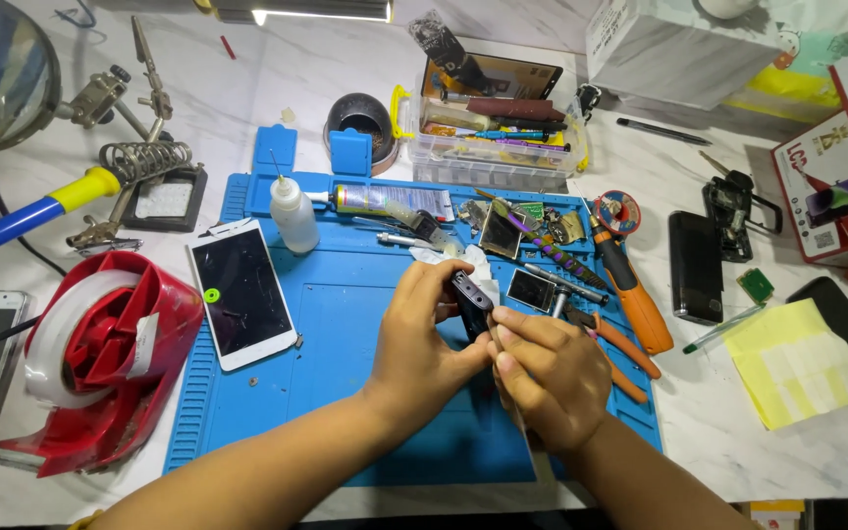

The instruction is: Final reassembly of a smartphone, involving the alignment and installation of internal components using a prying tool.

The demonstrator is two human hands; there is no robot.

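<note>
Your left hand [422, 329] sits just right of centre in the frame, fingers curled around a small dark device [470, 302] and pinching it by its edges over the blue work mat [345, 324]. Your right hand [550, 371] is just beside it, lower right of centre, fingers bunched together and pressed against the lower end of the same device; whether they grip a thin tool there you cannot tell. The two hands touch at the thumbs.

Behind the device lies a crumpled white tissue [471, 260]. Left of centre on the mat lies a white-framed phone [240, 291], screen up. Above it stands a small white squeeze bottle [293, 214]. To the right of your hands, an orange-handled screwdriver [632, 292] lies at the mat's edge, and a black phone [695, 266] rests on the marble table further right. A red tape dispenser [100, 358] fills the lower left, and yellow sticky notes [797, 361] lie at the right.
</note>
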